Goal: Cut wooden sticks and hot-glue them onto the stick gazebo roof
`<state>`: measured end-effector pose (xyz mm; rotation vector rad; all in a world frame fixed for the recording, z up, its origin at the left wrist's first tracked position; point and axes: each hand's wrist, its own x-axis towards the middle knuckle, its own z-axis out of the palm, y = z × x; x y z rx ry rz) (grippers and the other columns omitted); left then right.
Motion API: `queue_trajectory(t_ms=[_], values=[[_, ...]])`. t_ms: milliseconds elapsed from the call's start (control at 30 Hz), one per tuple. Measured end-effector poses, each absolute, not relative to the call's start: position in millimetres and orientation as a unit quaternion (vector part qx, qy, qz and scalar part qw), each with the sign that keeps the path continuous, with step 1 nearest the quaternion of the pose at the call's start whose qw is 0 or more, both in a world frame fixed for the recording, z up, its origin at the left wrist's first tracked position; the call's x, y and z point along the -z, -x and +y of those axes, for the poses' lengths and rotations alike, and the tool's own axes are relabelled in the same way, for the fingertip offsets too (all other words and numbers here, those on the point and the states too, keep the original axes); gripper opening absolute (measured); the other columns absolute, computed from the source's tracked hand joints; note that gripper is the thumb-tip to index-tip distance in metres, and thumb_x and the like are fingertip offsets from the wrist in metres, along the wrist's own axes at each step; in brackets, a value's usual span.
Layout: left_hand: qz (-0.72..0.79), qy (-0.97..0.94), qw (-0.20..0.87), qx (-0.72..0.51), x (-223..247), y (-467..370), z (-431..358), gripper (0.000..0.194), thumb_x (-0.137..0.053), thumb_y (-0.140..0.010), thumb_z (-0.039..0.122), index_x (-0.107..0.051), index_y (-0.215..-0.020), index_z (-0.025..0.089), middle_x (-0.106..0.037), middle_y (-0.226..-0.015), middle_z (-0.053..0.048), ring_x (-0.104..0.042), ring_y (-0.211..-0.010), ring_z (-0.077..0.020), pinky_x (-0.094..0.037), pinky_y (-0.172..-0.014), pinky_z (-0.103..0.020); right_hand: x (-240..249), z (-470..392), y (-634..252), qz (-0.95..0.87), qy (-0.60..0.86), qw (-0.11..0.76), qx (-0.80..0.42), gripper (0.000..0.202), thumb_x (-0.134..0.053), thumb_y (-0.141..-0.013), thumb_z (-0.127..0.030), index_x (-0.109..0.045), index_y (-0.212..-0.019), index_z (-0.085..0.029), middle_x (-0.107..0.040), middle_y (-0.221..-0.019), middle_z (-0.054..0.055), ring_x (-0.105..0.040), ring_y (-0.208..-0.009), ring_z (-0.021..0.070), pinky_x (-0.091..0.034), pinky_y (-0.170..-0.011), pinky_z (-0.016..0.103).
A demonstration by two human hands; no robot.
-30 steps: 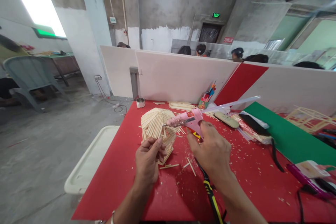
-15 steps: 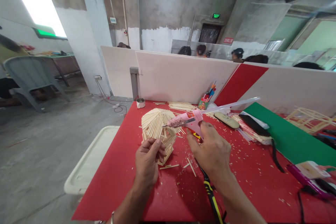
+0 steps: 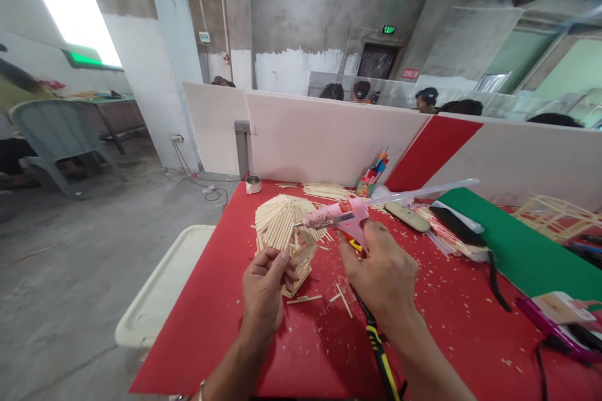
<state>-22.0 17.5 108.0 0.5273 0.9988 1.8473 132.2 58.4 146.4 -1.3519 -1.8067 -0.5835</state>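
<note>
A small structure of pale wooden sticks [image 3: 282,219] with a fan-shaped roof stands on the red table [image 3: 211,301]. At its lower front edge my left hand [image 3: 266,282] is closed, thumb against fingertips; what it pinches, if anything, is too small to name. My right hand [image 3: 385,269] is wrapped round the handle of a pink glue gun [image 3: 338,216]. The gun's metal nozzle points left at the right part of the stick roof, and a long clear glue stick [image 3: 423,191] sticks out of its back. Whether the nozzle touches the roof is unclear.
Loose sticks [image 3: 329,191], a tape roll [image 3: 253,185] and a pen cup [image 3: 365,185] line the back. A yellow-black tool [image 3: 382,357] lies at the front, a green board [image 3: 527,250] to the right. Behind a white partition [image 3: 305,138], other people's heads show.
My right hand and the glue gun have shifted very slightly to the right. The left hand holds nearly the same place by the stick structure.
</note>
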Motion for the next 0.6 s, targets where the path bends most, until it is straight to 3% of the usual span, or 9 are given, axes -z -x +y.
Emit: queue_trajectory(t_ms=[600], values=[[0.398,-0.221,0.483,-0.748,-105.2,25.1,16.2,0.026,-0.078,-0.063,0.03,-0.057,-0.063,0.014,-0.064,-0.052,0.0,-0.051,-0.04,-0.0069,-0.038,-0.038,-0.016,-144.5,58.3,-130.9,-0.703,0.54,0.4,0.233,0.032,-0.05,-0.084,-0.041,-0.059,-0.101,-0.015,-0.067,-0.087,0.007,-0.061,-0.071,0.0176,-0.037,-0.054,0.025]])
